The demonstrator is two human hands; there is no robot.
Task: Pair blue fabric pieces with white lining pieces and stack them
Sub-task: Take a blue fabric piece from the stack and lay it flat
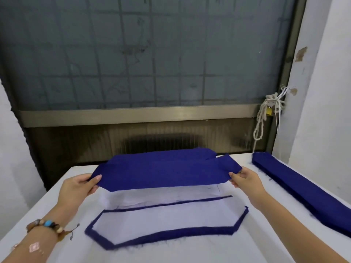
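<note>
Both hands, left (80, 186) and right (245, 177), pinch a blue piece (163, 170) above the stack (167, 219); next, lower it squarely onto the white lining (163, 218).

Blue strip stack (303, 188) partly off-frame

Soft even daylight, wide-angle bowing at edges
</note>
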